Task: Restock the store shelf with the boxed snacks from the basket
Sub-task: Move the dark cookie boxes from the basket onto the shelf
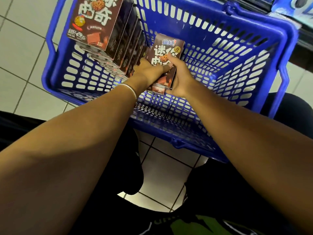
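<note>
Head view: left hand (149, 70) and right hand (179, 77) grip one snack box (167, 46) inside the blue basket (169, 131).

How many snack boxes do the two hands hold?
2 show: the top box, face up between the left hand and right hand, and a second box under it, only its edge visible. Others may hide beneath.
</note>
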`<state>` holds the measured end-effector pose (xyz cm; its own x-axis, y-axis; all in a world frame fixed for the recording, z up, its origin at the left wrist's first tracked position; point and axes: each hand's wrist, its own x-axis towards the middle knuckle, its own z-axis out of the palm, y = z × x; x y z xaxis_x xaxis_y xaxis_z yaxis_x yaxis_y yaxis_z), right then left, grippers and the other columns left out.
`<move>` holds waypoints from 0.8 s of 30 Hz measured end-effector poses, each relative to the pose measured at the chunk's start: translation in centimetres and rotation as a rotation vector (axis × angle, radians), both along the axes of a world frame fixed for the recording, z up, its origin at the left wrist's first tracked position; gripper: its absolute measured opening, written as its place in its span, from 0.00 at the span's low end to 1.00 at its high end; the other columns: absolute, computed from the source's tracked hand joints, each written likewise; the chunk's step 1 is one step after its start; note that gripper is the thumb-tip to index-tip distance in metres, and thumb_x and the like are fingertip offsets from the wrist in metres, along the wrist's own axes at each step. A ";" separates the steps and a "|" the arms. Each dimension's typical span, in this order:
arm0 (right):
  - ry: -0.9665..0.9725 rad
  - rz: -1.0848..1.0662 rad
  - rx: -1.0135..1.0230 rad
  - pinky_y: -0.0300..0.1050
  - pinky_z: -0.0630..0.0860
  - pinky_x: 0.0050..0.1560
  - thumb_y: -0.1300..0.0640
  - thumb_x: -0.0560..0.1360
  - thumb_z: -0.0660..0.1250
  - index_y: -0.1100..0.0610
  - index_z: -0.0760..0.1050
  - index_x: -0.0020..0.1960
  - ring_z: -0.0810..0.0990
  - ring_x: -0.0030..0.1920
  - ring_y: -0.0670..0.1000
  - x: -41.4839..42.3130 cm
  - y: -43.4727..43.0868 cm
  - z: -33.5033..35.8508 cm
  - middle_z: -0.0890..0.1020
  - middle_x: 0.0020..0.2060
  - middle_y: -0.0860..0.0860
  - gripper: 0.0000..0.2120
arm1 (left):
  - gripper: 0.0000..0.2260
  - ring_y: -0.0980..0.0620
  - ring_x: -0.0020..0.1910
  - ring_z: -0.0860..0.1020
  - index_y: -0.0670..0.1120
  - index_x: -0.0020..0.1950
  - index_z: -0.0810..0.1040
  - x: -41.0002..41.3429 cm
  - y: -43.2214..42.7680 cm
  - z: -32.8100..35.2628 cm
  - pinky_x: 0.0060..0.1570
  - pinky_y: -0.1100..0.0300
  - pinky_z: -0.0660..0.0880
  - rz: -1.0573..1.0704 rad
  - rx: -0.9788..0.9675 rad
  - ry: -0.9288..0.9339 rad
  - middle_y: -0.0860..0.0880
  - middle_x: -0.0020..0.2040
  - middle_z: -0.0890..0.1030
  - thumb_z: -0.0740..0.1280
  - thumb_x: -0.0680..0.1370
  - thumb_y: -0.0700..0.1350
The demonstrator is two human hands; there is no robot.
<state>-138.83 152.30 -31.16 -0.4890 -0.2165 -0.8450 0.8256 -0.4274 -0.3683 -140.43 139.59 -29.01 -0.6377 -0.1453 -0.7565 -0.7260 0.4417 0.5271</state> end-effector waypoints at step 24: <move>0.061 0.146 -0.025 0.60 0.82 0.53 0.38 0.75 0.70 0.58 0.77 0.65 0.85 0.55 0.61 0.2 3.1 -1.2 0.85 0.56 0.59 0.29 | 0.27 0.36 0.57 0.85 0.40 0.72 0.75 1.3 1.9 -1.4 0.60 0.35 0.80 0.228 0.501 -0.249 0.37 0.62 0.85 0.77 0.77 0.49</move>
<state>-138.59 155.40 -32.39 -0.5013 -0.3093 -0.8081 0.8559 -0.3145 -0.4105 -139.15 141.51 -30.41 -0.4269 0.1549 -0.8909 -0.9016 0.0023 0.4325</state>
